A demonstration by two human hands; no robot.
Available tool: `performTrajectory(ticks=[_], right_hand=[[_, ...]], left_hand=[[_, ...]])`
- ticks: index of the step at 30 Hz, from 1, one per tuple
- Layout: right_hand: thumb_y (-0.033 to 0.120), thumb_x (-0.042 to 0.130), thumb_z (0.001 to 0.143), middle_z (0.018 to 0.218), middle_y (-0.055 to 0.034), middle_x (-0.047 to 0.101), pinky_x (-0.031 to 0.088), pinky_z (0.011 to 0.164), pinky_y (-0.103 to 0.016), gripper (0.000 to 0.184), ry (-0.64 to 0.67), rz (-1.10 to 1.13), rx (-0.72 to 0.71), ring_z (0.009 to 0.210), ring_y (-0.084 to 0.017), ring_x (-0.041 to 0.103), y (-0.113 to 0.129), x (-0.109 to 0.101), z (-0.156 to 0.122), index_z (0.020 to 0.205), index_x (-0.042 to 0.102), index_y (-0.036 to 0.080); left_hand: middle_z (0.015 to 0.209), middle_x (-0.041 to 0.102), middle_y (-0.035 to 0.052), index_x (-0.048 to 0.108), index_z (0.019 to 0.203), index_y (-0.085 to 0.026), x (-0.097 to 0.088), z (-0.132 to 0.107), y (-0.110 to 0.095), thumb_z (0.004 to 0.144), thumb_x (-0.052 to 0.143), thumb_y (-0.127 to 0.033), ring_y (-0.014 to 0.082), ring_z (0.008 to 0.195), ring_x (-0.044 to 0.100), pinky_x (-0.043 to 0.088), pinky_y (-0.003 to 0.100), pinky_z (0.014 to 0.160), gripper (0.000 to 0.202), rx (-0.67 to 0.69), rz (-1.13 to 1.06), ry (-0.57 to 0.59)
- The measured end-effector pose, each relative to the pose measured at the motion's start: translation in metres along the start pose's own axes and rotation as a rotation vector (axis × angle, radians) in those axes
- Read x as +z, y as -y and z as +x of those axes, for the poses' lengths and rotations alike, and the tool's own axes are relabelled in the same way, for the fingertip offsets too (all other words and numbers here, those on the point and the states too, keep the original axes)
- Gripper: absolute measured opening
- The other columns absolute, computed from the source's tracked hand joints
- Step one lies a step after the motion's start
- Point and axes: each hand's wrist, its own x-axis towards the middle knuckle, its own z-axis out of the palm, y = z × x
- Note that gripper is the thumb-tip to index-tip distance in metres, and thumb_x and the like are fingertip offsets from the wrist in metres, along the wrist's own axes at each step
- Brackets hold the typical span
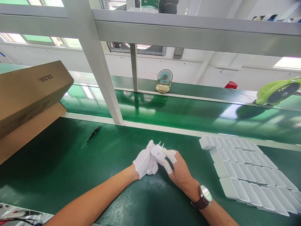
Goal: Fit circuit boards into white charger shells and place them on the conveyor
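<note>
From my distant place I see the white charger [158,152] between the two hands. The left hand [145,161], in a white glove [141,164], holds it with folded fingers; the right hand [180,172], with white covers [172,156] on some fingers, pinches it narrowly from the other side. Its metal prongs [161,144] point away from the hands. I judge that the handling of this piece is under way: it is taken up and looks whole, but it is not yet set down. What else is done or left, I cannot tell.

Under the hands lies a dark green table [58,163]. To their right are white slotted trays [231,169]; what their slots contain is not clear to me. Beyond the left hand, to its left, lie tweezers [94,132], and farther left a cardboard box [30,94]. Ahead of the hands rises a pale metal frame [101,69], then a shiny green strip [185,112]. Past it stand a small round fan [165,77] and, farther right, a yellow-green fan [266,93], before a white wall [192,67]
</note>
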Motion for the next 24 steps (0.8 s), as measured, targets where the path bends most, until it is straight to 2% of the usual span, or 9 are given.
performTrajectory(ticks=[5,8,11,13,15,17,21,23,24], right_hand=[[0.019,0.052,0.104,0.115,-0.0108,0.067,0.058,0.090,-0.047,0.050,0.003,-0.010,0.008,0.100,-0.026,0.062,-0.001,0.000,-0.002,0.153,0.044,0.026],[0.018,0.052,0.104,0.115,-0.0109,0.067,0.058,0.091,-0.046,0.050,0.007,-0.020,0.003,0.101,-0.026,0.063,-0.001,0.000,-0.003,0.152,0.045,0.025],[0.018,0.053,0.103,0.113,-0.0106,0.067,0.058,0.090,-0.045,0.049,-0.004,-0.045,-0.005,0.101,-0.026,0.063,-0.002,0.001,-0.002,0.152,0.045,0.024],[0.018,0.054,0.103,0.117,-0.0117,0.067,0.058,0.093,-0.046,0.051,-0.014,-0.072,-0.001,0.107,-0.026,0.063,-0.004,0.003,-0.003,0.152,0.044,0.023],[0.018,0.055,0.103,0.122,-0.0133,0.066,0.057,0.096,-0.048,0.053,-0.025,-0.098,0.007,0.112,-0.027,0.062,-0.006,0.005,-0.003,0.153,0.041,0.021],[0.018,0.055,0.102,0.124,-0.0144,0.066,0.056,0.098,-0.048,0.052,-0.031,-0.118,0.008,0.114,-0.028,0.062,-0.007,0.007,-0.004,0.153,0.041,0.019],[0.017,0.054,0.102,0.120,-0.0148,0.068,0.058,0.096,-0.049,0.046,-0.015,-0.140,-0.019,0.111,-0.029,0.064,-0.008,0.012,-0.005,0.147,0.047,0.016],[0.016,0.054,0.102,0.118,-0.0149,0.069,0.059,0.095,-0.049,0.044,-0.021,-0.145,-0.051,0.109,-0.029,0.065,-0.009,0.015,-0.006,0.145,0.049,0.014],[0.016,0.054,0.101,0.118,-0.0151,0.069,0.059,0.095,-0.049,0.043,-0.030,-0.145,-0.072,0.109,-0.029,0.065,-0.009,0.016,-0.006,0.144,0.050,0.013]], left_hand=[[0.036,0.043,-0.0023,0.066,0.085,-0.016,-0.001,0.002,0.003,0.089,0.033,-0.086,0.0126,0.031,0.037,0.019,0.024,0.034,0.077,0.014,-0.056,-0.004],[0.042,0.044,-0.0026,0.066,0.090,-0.017,-0.001,0.002,0.001,0.088,0.038,-0.086,0.0122,0.036,0.038,0.022,0.024,0.037,0.075,0.009,-0.129,0.031],[0.046,0.047,-0.0021,0.068,0.094,-0.013,-0.004,0.001,-0.005,0.090,0.043,-0.081,0.0100,0.038,0.036,0.018,0.025,0.039,0.072,0.084,-0.055,0.082],[0.048,0.046,-0.0041,0.066,0.090,-0.014,-0.007,0.002,-0.011,0.090,0.051,-0.074,0.0083,0.041,0.033,0.017,0.024,0.042,0.062,0.168,0.050,0.074],[0.054,0.049,-0.0042,0.063,0.084,-0.016,-0.010,0.004,-0.017,0.088,0.060,-0.069,0.0080,0.045,0.033,0.021,0.024,0.044,0.053,0.258,0.163,-0.032],[0.063,0.057,-0.0023,0.064,0.086,-0.017,-0.013,0.007,-0.022,0.085,0.066,-0.063,0.0089,0.051,0.039,0.028,0.024,0.048,0.047,0.353,0.265,-0.172],[0.094,0.071,0.0035,0.070,0.114,-0.019,-0.022,0.008,-0.028,0.084,0.069,-0.053,0.0161,0.076,0.058,0.045,0.028,0.069,0.045,0.509,0.545,-0.364],[0.105,0.071,0.0046,0.071,0.122,-0.023,-0.027,0.008,-0.032,0.086,0.067,-0.052,0.0207,0.090,0.061,0.047,0.032,0.081,0.046,0.534,0.749,-0.454],[0.104,0.071,0.0046,0.072,0.123,-0.026,-0.029,0.008,-0.034,0.087,0.066,-0.052,0.0225,0.094,0.061,0.047,0.034,0.085,0.046,0.542,0.853,-0.497]])
